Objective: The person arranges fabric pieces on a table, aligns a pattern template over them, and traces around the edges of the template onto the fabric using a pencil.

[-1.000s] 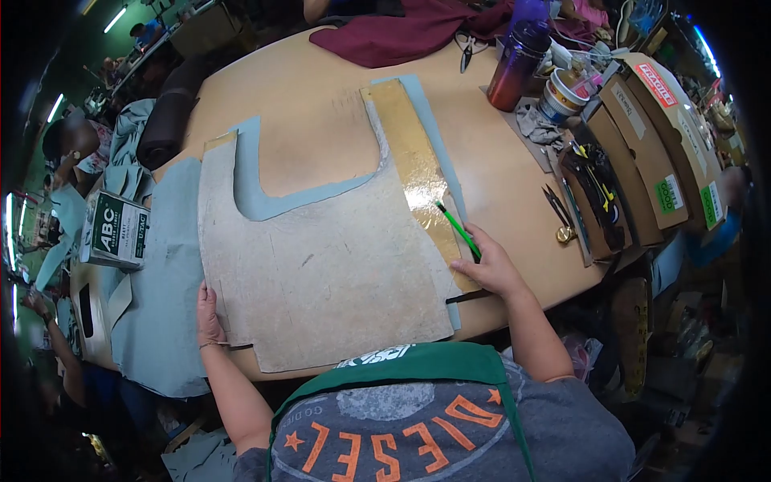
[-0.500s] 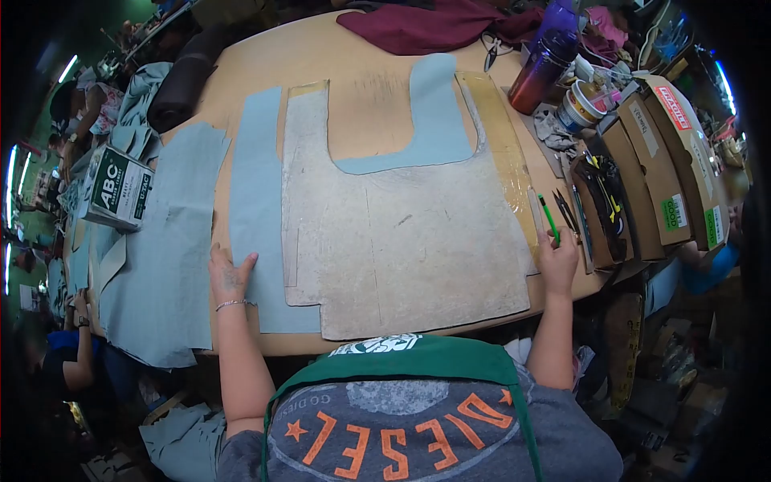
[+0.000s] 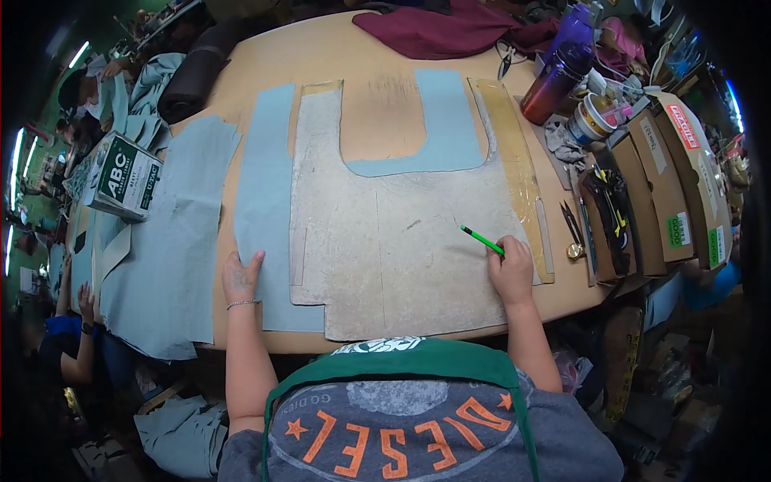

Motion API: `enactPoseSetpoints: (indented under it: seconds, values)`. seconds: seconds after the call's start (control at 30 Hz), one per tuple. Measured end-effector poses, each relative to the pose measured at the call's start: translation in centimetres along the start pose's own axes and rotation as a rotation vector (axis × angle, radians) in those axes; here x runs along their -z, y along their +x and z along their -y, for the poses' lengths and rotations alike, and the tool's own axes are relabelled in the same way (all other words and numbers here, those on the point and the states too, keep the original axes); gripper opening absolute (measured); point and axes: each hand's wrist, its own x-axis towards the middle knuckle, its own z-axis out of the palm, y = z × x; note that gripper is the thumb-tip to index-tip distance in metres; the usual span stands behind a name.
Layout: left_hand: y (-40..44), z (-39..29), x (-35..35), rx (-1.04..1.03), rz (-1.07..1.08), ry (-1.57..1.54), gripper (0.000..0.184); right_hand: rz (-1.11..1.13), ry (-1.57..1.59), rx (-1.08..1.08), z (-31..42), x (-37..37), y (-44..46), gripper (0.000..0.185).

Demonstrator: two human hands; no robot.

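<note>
A large grey-beige U-shaped board (image 3: 409,249), with yellowish tape down its right arm, lies over a light blue sheet (image 3: 269,185). The sheet shows along the board's left side and inside its notch. My left hand (image 3: 242,277) rests at the sheet's left edge, thumb apart from the fingers, holding nothing that shows. At the board's right side, my right hand (image 3: 511,267) grips a green pencil (image 3: 482,239), whose dark end points to the upper left over the board.
Blue-grey material (image 3: 169,241) and an ABC tin (image 3: 124,178) are at left. Behind lies maroon cloth (image 3: 434,28). A purple-red bottle (image 3: 554,76), a white tub (image 3: 590,119), scissors (image 3: 573,229) and cardboard boxes (image 3: 666,189) line the right. Co-workers sit at far left.
The board first shifted right and straightened over the sheet, uncovering the sheet's left part. My right hand and pencil have since moved left onto the board. My left hand has moved slightly right.
</note>
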Motion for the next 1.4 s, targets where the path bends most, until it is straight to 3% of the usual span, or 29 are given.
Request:
enactPoseSetpoints:
  seconds: [0.3,0.43,0.47,0.5,0.53,0.57,0.63,0.77,0.83,0.87,0.93,1.07,1.17,1.27,1.4]
  values:
    - [0.5,1.6,-1.1,-0.026,0.010,-0.067,0.042,-0.019,-0.030,-0.014,-0.1,-0.3,-0.2,0.013]
    - [0.9,2.3,-3.3,-0.250,-0.023,-0.367,0.036,-0.018,-0.085,-0.032,-0.5,-0.9,-0.3,0.012]
    - [0.5,0.8,-2.7,-0.227,0.031,-0.564,0.036,-0.021,-0.096,-0.036,-0.7,-1.2,-0.4,0.013]
    - [1.2,0.8,-3.1,-0.212,0.102,-0.557,0.034,-0.021,-0.106,-0.038,-0.9,-1.4,-0.3,0.013]
    - [1.0,-0.5,-2.0,-0.218,0.133,-0.891,0.033,0.003,-0.130,-0.102,-1.1,-1.6,-0.3,0.015]
    - [1.0,-2.1,-1.6,-0.006,0.257,-1.377,0.033,0.030,-0.162,-0.163,-1.0,-1.7,-0.2,0.018]
    - [1.7,-3.3,0.7,0.017,0.281,-1.493,0.030,0.089,-0.159,-0.290,-0.1,-1.6,0.7,0.024]
    - [5.2,-1.9,7.4,0.063,0.320,-2.231,0.023,0.075,-0.214,-0.292,1.9,-3.3,2.2,0.030]
    - [6.7,2.7,13.0,-0.097,0.207,-2.286,0.021,0.021,-0.259,-0.249,2.0,-5.3,1.7,0.032]
    - [7.7,5.5,15.1,-0.394,0.028,-2.199,0.020,-0.003,-0.273,-0.279,1.9,-5.9,1.4,0.033]
    - [6.3,13.0,20.4,-0.408,-0.295,-2.085,0.020,0.005,-0.305,-0.324,1.4,-6.2,1.6,0.037]
    - [-2.3,29.6,28.7,-0.233,-0.982,-1.578,0.022,-0.015,-0.370,-0.251,-0.7,-6.5,2.6,0.042]
    - [-12.5,41.3,33.3,0.099,-1.360,-1.043,0.023,-0.016,-0.435,-0.220,-0.6,-6.4,3.1,0.043]
    - [-24.7,51.0,35.5,0.545,-1.462,-0.415,0.025,-0.022,-0.474,-0.202,-1.2,-6.6,3.4,0.043]
    - [-40.1,58.0,34.9,1.072,-1.143,0.239,0.027,-0.033,-0.437,-0.253,-2.7,-6.7,3.3,0.041]
